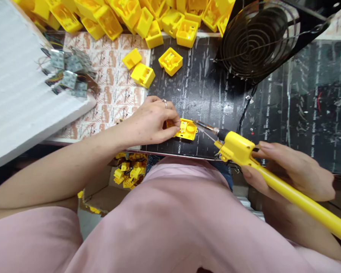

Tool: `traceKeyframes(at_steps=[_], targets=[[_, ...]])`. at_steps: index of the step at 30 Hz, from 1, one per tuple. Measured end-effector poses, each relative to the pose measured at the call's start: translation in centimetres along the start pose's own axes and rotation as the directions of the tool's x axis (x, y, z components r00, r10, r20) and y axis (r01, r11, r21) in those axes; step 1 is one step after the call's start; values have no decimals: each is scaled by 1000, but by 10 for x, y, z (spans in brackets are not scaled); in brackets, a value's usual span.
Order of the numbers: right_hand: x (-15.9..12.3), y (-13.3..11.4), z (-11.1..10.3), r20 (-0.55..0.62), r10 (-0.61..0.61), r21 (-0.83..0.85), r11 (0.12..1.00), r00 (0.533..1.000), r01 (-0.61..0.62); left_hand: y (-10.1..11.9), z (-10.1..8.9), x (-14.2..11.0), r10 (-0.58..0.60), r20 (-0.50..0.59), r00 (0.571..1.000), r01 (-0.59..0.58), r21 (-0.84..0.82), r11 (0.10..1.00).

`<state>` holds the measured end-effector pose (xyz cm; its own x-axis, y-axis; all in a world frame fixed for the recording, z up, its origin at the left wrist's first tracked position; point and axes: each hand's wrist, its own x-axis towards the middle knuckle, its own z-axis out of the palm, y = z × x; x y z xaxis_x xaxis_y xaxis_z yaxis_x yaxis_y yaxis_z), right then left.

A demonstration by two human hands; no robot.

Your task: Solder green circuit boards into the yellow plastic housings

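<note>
My left hand [150, 121] pinches a small yellow plastic housing [186, 129] against the black bench mat [204, 76], its fingers on the housing's left end. My right hand [290, 170] grips a yellow soldering gun [238, 149], whose thin metal tip reaches the housing's top right corner. A fine wire runs alongside the tip. Several similar yellow housings [170, 61] lie loose on the mat and the paper beyond my left hand.
A heap of yellow housings [130, 17] fills the far edge. A wire-guarded fan [257, 41] stands at the back right. Grey circuit boards with wires [66, 68] lie on printed paper [116, 72] beside a white ribbed foam sheet [17, 83]. Below the bench, a cardboard box [129, 170] holds more yellow parts.
</note>
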<state>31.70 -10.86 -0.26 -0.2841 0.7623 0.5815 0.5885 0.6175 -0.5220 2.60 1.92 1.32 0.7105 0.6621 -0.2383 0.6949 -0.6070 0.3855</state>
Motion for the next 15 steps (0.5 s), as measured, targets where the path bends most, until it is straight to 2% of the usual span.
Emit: traceKeyframes(at_steps=[2, 4, 10, 15], targets=[[1, 0, -1, 7, -108, 96, 990, 994, 107, 3, -2, 3, 5, 55, 998, -9, 65, 998], [1, -1, -2, 66, -104, 136, 986, 992, 94, 7, -4, 7, 6, 86, 996, -18, 137, 990], [0, -7, -2, 177, -68, 56, 997, 982, 59, 15, -10, 17, 43, 147, 988, -76, 222, 972], [10, -9, 0, 170, -186, 42, 983, 968, 181, 14, -10, 21, 60, 144, 988, -97, 272, 957]])
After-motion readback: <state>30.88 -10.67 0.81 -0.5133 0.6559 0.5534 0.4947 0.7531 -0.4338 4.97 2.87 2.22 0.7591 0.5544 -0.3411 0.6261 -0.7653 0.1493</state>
